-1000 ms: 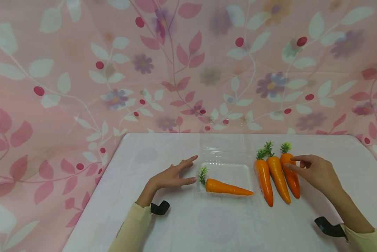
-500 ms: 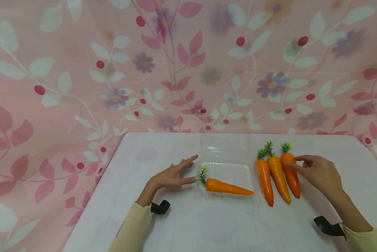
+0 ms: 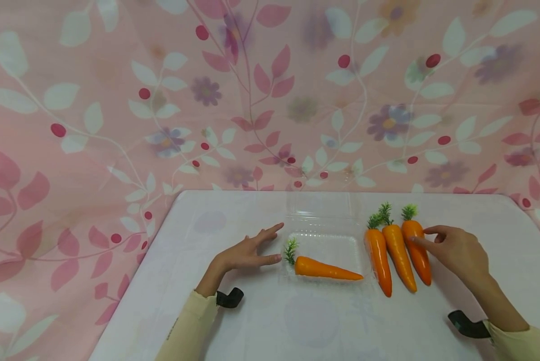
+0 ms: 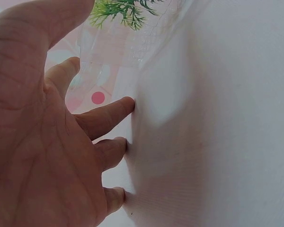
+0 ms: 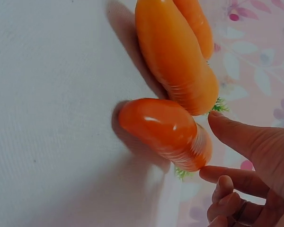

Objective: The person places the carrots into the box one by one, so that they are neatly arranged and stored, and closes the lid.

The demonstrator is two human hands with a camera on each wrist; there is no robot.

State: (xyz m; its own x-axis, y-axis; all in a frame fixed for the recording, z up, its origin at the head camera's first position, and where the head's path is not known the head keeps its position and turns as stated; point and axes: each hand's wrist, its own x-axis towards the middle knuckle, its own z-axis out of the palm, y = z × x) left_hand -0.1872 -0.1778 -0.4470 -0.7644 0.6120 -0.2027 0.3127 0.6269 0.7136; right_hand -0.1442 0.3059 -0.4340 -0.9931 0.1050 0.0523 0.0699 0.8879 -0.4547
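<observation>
In the head view, an orange carrot with a green leafy top [image 3: 328, 269] lies in a clear plastic box [image 3: 333, 243], its lid folded back. My left hand [image 3: 247, 251] rests beside the box's left side, fingers spread and fingertips on the table; it holds nothing. Three more carrots lie side by side to the right of the box: the left one [image 3: 379, 260], the middle one [image 3: 398, 255] and the reddish-orange right one [image 3: 418, 253]. Around the right carrot's thick end stand the apart thumb and index finger of my right hand [image 3: 459, 250]. Its other fingers curl inward.
A white cloth covers the table [image 3: 234, 331]. Behind it hangs a pink floral curtain [image 3: 270, 100]. The clear lid [image 3: 321, 204] extends behind the box. Black mounts sit at the left wrist [image 3: 229, 298] and right wrist [image 3: 468, 325].
My right hand has shifted slightly rightward, its index fingertip moving from over the right carrot to that carrot's right edge. The carrots, box and left hand have stayed in place.
</observation>
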